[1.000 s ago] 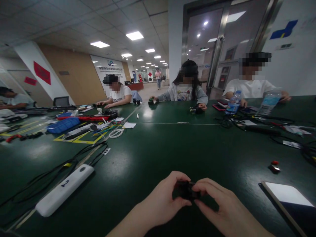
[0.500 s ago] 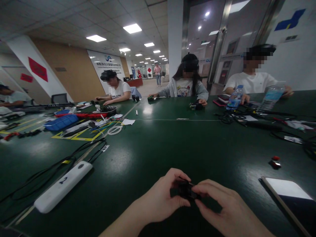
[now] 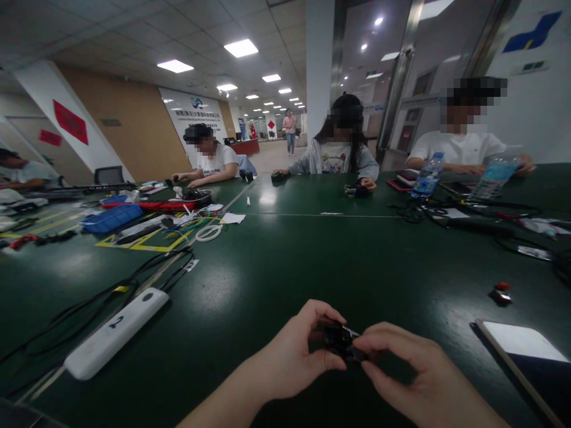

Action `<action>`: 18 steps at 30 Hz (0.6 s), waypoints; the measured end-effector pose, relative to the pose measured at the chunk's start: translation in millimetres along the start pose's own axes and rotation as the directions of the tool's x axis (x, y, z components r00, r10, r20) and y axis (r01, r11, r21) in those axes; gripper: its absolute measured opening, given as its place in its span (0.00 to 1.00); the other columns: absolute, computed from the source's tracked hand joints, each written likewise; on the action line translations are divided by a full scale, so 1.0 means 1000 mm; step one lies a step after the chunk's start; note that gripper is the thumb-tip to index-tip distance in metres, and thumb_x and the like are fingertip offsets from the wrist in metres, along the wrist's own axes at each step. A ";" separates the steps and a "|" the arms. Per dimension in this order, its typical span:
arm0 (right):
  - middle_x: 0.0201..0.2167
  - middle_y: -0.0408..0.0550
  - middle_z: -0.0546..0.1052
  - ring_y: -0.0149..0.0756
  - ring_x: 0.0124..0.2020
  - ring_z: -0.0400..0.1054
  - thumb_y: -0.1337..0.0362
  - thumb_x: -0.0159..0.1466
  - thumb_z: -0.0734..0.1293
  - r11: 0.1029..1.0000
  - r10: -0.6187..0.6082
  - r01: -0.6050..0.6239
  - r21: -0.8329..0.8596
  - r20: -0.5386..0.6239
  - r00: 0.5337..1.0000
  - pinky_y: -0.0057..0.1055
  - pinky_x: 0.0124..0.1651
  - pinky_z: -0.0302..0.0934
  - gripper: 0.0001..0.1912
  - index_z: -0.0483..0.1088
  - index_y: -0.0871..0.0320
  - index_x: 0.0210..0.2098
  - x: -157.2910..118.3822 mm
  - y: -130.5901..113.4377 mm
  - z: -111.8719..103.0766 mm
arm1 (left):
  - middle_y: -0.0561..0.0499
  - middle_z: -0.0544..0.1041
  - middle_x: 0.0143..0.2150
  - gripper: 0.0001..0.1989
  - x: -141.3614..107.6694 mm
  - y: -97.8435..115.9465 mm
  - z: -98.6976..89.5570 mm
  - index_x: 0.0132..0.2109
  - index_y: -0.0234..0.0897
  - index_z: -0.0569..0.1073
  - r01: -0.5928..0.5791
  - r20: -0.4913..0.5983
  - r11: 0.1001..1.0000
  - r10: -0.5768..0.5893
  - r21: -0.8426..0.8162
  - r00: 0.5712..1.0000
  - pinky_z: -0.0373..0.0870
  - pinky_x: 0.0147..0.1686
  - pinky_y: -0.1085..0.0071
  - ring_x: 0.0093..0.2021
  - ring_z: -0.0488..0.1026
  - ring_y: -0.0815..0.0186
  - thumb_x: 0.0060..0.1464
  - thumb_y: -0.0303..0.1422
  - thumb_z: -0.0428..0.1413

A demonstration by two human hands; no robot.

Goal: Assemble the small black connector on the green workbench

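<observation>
Currently mid-handling, two-handed, with small black part (image 3: 338, 339) between left hand (image 3: 289, 356) and right hand (image 3: 410, 362), low over near side of green surface (image 3: 267, 261). Left hand curled around one end, thumb below, fingers above. Right hand pinching opposite end with thumb and fingertips. One piece or two joined: too dark to say. Any contact with surface below: unclear.

Step in hand, judging by grip: close fingertip work on the part, left hand steadying, right hand doing finer handling. For any next adjustment: firm left hold, light controlled right pinch, ends kept in line. Slip risk at right end, given small pinch area.

Off to right: small red-topped piece (image 3: 502, 294), apart from hands, with flat tablet-like device (image 3: 521, 345) nearer the body. Off to left: white power strip (image 3: 116, 333) marked "2", black cables (image 3: 134, 285) beside and beyond. Farther out: blue tray (image 3: 111, 219) on left, plastic bottle (image 3: 427, 177) on right, co-worker (image 3: 341, 154) seated across, near centre.
</observation>
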State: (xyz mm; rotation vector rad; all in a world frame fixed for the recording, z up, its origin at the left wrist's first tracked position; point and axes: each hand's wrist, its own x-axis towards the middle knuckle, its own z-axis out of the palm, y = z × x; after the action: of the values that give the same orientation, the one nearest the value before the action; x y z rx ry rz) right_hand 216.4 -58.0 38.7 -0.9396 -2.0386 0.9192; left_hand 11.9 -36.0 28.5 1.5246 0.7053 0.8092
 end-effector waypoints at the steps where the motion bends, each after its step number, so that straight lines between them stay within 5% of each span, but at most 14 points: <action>1: 0.37 0.43 0.66 0.36 0.37 0.63 0.65 0.64 0.57 1.000 -0.003 0.003 -0.007 0.000 1.000 0.25 0.37 0.62 0.11 0.70 0.56 0.40 0.000 0.001 0.000 | 0.48 0.69 0.45 0.22 0.000 0.001 0.000 0.47 0.38 0.63 0.008 0.003 1.000 -0.008 0.004 1.000 0.66 0.45 0.62 0.45 0.69 0.63 0.46 0.24 0.60; 18: 0.37 0.45 0.66 0.39 0.37 0.63 0.64 0.63 0.57 0.999 0.026 -0.027 -0.036 -0.034 0.999 0.27 0.36 0.62 0.11 0.70 0.56 0.40 -0.002 -0.003 0.000 | 0.48 0.69 0.45 0.21 -0.001 0.009 -0.001 0.48 0.37 0.63 0.035 0.017 0.999 -0.035 0.010 0.999 0.66 0.44 0.62 0.44 0.69 0.63 0.47 0.23 0.59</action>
State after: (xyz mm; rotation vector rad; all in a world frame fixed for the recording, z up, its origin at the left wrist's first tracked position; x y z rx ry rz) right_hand 216.6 -61.4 40.6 -0.9975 -2.0252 0.8765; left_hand 10.4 -37.8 36.9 1.5217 0.7223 0.7664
